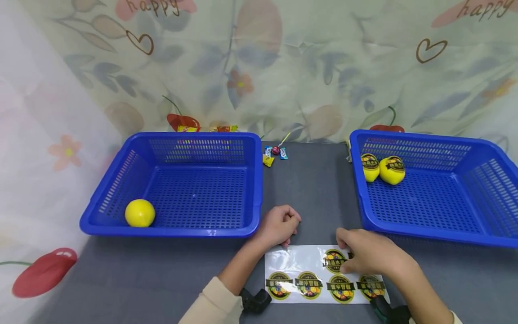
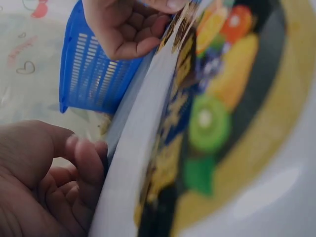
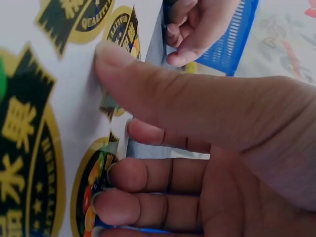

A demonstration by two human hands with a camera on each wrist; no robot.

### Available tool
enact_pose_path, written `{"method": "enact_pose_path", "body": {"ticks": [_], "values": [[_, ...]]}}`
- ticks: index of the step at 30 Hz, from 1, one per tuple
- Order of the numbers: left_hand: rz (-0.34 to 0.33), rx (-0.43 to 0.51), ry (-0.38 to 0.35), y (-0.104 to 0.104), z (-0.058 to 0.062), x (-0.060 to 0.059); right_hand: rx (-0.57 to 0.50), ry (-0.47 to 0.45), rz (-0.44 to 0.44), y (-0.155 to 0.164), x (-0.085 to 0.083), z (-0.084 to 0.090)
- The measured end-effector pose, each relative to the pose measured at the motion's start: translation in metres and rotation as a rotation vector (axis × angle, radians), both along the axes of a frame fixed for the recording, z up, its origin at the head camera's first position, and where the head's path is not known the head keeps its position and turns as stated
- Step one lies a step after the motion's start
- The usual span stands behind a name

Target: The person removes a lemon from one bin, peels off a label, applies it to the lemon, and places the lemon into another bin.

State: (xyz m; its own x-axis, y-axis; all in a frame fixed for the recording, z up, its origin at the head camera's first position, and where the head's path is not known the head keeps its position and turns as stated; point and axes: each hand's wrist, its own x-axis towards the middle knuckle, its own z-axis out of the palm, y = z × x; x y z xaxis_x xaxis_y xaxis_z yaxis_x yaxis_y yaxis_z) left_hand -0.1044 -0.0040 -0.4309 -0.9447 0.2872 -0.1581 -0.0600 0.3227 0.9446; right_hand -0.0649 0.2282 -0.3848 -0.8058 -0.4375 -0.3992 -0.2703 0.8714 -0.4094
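**A:** Where is the sheet, and which way does it run?

**B:** The sticker sheet (image 1: 291, 261) lies flat on the grey table (image 1: 162, 270), at the near edge, between the two hands. Its long axis runs left to right. It is glossy white backing paper carrying round stickers (image 1: 308, 285) with black and gold rims and fruit pictures in the middle.

**A:** What are the hands doing?

**B:** The left hand (image 1: 278, 226) rests at the sheet's top left corner, fingers curled under and touching the paper's edge. The wrist view shows those fingers loosely bent against the edge, not gripping it. The right hand (image 1: 370, 256) lies over the sheet's upper right part. Its thumb is laid across the paper and the fingers are bent beside a sticker in the upper row (image 1: 335, 261); whether it pinches that sticker's edge or only presses on it, I cannot tell.

**A:** What else is around?

**B:** Two blue plastic baskets with perforated walls. The left basket (image 1: 243, 180) sits just beyond the left hand and holds one plain yellow ball (image 1: 139, 213). The right basket (image 1: 445, 229) sits just beyond the right hand and holds two yellow balls (image 1: 391, 170), each bearing a sticker. Wrapped sweets (image 1: 275, 153) lie at the far edge between the baskets. A floral cloth (image 1: 283, 67) hangs behind.
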Motion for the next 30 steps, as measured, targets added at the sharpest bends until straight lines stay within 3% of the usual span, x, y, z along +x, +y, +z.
{"method": "enact_pose_path", "body": {"ticks": [4,7,11,14,17,22,26,30], "values": [[-0.043,-0.11,0.111,0.003,0.007,0.005,-0.022,-0.018,-0.008,0.001,-0.001,-0.001],[-0.098,-0.18,0.205,0.004,0.021,0.011,-0.033,-0.037,-0.021,0.001,-0.002,-0.002],[-0.188,-0.179,0.277,0.0,0.052,0.024,-0.055,-0.037,-0.016,0.002,-0.003,-0.002],[-0.21,-0.159,0.337,-0.014,0.079,0.037,-0.067,-0.031,-0.008,0.004,-0.003,-0.003],[-0.153,-0.175,0.421,-0.041,0.099,0.046,-0.067,-0.037,-0.015,0.004,-0.003,-0.004],[0.056,-0.313,0.462,-0.108,0.113,0.043,-0.063,-0.049,-0.028,0.005,-0.002,-0.003],[0.207,-0.581,0.407,-0.177,0.114,0.031,-0.089,-0.046,-0.008,0.008,-0.003,-0.005],[0.254,-0.798,0.244,-0.243,0.102,0.017,-0.095,-0.041,-0.011,0.01,-0.003,-0.006]]}}
